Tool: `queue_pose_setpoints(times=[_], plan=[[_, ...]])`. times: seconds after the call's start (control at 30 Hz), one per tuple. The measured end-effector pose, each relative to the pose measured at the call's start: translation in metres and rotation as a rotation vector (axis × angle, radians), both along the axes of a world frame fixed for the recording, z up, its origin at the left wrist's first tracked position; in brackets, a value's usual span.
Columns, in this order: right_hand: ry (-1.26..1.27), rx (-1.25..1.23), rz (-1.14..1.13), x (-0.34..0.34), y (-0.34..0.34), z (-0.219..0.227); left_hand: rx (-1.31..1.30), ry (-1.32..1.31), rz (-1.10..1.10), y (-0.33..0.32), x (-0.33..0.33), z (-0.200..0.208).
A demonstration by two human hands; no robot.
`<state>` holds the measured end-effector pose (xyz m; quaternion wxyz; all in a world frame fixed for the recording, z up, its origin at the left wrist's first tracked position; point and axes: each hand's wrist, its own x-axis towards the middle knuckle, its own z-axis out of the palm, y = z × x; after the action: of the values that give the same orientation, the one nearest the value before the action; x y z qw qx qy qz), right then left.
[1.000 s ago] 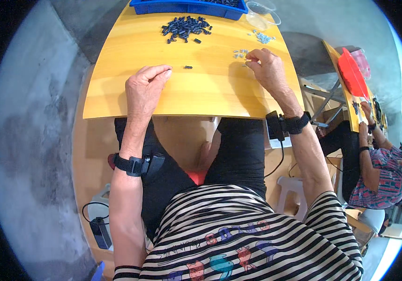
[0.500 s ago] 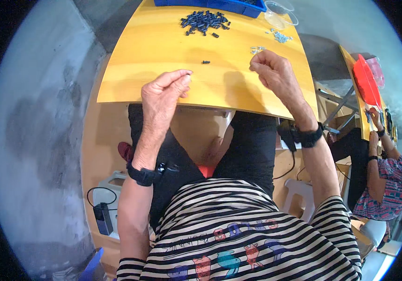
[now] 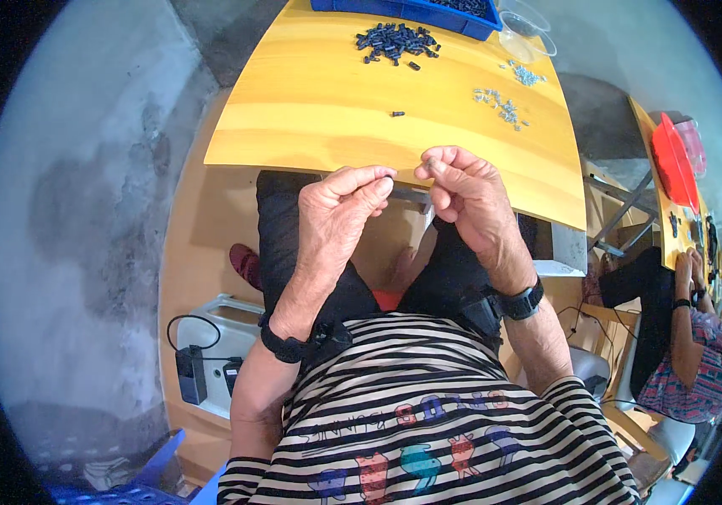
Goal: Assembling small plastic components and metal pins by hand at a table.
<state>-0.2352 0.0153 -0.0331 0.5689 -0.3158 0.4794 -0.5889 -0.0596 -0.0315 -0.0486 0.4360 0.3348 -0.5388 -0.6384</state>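
My left hand (image 3: 340, 219) is closed in a pinch just off the table's near edge. A dark speck shows at its fingertips, too small to name. Facing it, a short gap away, my right hand (image 3: 472, 198) pinches thumb to forefinger, with a tiny greyish bit between the tips that I cannot make out. Beyond them on the yellow table (image 3: 294, 118) lies a single small black cylindrical part (image 3: 397, 114). A heap of similar dark parts (image 3: 396, 42) sits farther back. Small clear or silvery pieces (image 3: 500, 108) are scattered to the right.
At the far edge stands a blue tray (image 3: 411, 15) holding dark parts, with clear plastic tubs (image 3: 525, 38) beside it. Another cluster of tiny pale pieces (image 3: 528, 76) lies near them. To the right, a person (image 3: 689, 362) works at another table with a red basin (image 3: 674, 160).
My right hand has come away from the pale pieces, toward me and nearer my left hand. Both hands are now at the near edge, closer together. The whole view has shifted slightly.
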Motion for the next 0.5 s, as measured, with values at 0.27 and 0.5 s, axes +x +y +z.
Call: queue_pose_setpoints(times=[0.27, 0.5], plan=[[-0.371, -0.093, 0.064, 0.005, 0.008, 0.002, 0.02, 0.077, -0.039, 0.014, -0.002, 0.021], [-0.479, -0.155, 0.16, 0.009, 0.012, -0.006, -0.118, 0.016, -0.028, 0.022, -0.002, 0.03]])
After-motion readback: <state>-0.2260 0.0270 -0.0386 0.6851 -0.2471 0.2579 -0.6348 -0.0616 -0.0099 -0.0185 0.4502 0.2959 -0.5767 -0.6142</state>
